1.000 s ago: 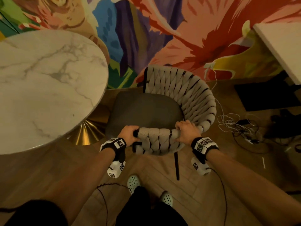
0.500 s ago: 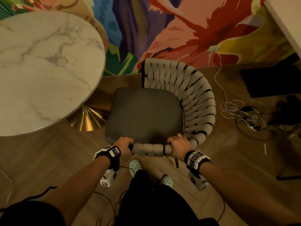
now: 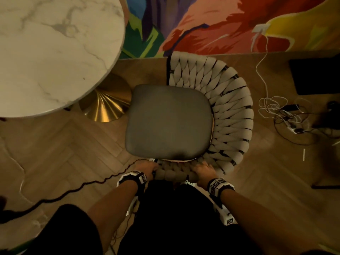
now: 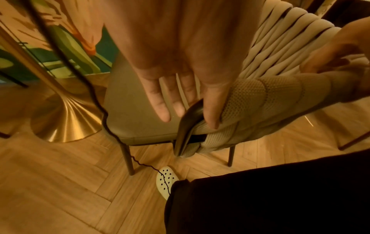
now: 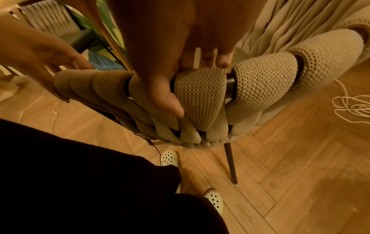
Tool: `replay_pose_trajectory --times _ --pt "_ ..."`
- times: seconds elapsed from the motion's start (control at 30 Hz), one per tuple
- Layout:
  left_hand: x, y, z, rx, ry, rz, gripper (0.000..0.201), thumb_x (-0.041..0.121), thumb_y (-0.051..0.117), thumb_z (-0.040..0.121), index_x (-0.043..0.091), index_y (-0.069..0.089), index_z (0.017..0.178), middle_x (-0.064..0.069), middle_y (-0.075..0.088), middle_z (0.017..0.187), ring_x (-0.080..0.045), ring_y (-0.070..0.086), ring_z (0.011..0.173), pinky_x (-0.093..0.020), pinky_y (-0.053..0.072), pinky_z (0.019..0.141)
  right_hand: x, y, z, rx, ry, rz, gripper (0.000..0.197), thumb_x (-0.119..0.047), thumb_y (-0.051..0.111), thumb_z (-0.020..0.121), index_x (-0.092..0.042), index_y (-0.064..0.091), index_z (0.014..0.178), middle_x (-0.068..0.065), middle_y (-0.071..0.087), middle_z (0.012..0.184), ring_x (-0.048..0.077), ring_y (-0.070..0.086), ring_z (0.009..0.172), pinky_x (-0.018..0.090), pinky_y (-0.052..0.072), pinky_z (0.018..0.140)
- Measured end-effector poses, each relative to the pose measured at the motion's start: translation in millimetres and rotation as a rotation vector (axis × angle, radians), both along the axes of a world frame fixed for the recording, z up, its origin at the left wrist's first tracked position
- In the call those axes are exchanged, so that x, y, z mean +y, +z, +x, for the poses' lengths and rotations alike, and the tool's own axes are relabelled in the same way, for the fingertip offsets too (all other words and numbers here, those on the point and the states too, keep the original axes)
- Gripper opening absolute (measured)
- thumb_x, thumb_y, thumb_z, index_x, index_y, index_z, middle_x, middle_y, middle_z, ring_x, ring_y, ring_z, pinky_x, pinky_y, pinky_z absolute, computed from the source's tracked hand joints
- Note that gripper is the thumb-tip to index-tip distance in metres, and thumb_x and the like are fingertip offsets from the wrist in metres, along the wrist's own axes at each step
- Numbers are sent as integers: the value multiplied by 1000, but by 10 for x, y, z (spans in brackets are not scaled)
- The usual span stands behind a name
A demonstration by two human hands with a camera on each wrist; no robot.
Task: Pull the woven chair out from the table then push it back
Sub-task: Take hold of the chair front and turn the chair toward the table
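The woven chair [image 3: 230, 107], with beige knit straps and a grey seat cushion [image 3: 169, 122], stands out from under the round marble table [image 3: 46, 52], its seat beside the table's gold base [image 3: 106, 103]. My left hand [image 3: 146, 167] sits at the end of the near rim. In the left wrist view its fingers [image 4: 160, 102] hang straight down inside the rim and the thumb lies on the knit strap. My right hand [image 3: 203, 171] grips the same rim further right, fingers curled over the top and thumb [image 5: 166, 98] pressed on the outer weave.
A painted wall runs along the back. White and black cables [image 3: 283, 111] lie tangled on the wooden floor to the right, near a dark furniture leg [image 3: 323, 181]. A dark cord [image 3: 73, 190] trails left across the floor. My feet in pale clogs [image 5: 169, 158] stand right behind the chair.
The chair has slid back toward me, away from the table, and its seat now sits fully out from under the tabletop. Both hands stayed on the near rim.
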State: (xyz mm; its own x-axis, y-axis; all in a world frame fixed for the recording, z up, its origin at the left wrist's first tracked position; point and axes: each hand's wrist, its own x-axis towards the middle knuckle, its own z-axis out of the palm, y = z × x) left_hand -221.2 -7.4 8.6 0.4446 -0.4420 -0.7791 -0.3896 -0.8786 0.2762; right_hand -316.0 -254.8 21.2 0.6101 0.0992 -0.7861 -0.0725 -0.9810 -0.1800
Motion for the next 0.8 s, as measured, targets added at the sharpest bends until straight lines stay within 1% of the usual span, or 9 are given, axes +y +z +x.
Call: replay_pose_trajectory --times 0.1,0.2,0.33,0.4,0.47,0.6,0.67,0.73,0.8 --pt "26 -62 -83 1 29 -24 24 19 61 80 16 60 103 -10 65 112 -31 61 104 -40 50 85 -17 -21 -75 -18 10 -22 45 -25 61 83 -17 57 127 7 53 134 34 38 127 44 36 103" --pt "37 -128 -97 16 108 -7 8 22 60 76 18 57 82 -11 67 101 -32 63 95 -38 51 77 -52 12 -104 -19 -54 26 43 -24 58 83 -23 59 126 8 52 131 34 38 126 42 36 103" --pt "68 -246 -189 64 328 11 14 21 58 73 26 45 69 -11 67 96 -29 60 86 -31 43 68 -230 122 -218 -71 -437 257 27 -29 65 81 -22 70 108 9 67 114 28 57 111 43 45 102" --pt "97 -264 -260 76 518 -1 6 19 59 75 20 58 80 -13 67 102 -31 60 90 -32 46 75 -395 190 -290 -148 -728 307 17 -18 66 86 -13 72 101 12 71 103 24 63 94 40 52 91" --pt "134 -294 -308 100 716 14 19 20 60 78 13 64 96 -15 68 107 -33 62 98 -34 49 82 -579 251 -352 -164 -976 217 17 -19 59 92 -9 71 99 13 69 93 23 61 83 38 52 79" --pt "79 -204 -335 311 1153 10 28 27 49 90 3 56 102 -23 64 102 -36 62 87 -38 53 76 -820 248 -482 197 -1485 205 51 -35 57 95 11 59 115 19 65 92 26 60 59 29 48 51" --pt "3 -179 -311 525 1387 -30 28 26 48 92 5 54 110 -21 63 103 -34 61 76 -42 55 67 -831 218 -494 342 -1658 314 54 -39 59 93 8 51 120 25 65 98 28 66 50 29 53 42" --pt "-61 -259 -274 604 1456 -66 37 17 53 91 0 52 124 -27 58 126 -35 65 82 -45 59 72 -842 137 -438 315 -1807 445 44 -31 58 96 2 48 122 27 67 91 34 69 53 36 59 45" --pt "-144 -247 -268 565 1391 -61 44 10 54 89 -5 47 130 -27 51 138 -31 70 84 -36 58 68 -864 39 -357 258 -1920 487 38 -19 58 96 4 48 124 25 65 90 38 70 52 40 59 41"
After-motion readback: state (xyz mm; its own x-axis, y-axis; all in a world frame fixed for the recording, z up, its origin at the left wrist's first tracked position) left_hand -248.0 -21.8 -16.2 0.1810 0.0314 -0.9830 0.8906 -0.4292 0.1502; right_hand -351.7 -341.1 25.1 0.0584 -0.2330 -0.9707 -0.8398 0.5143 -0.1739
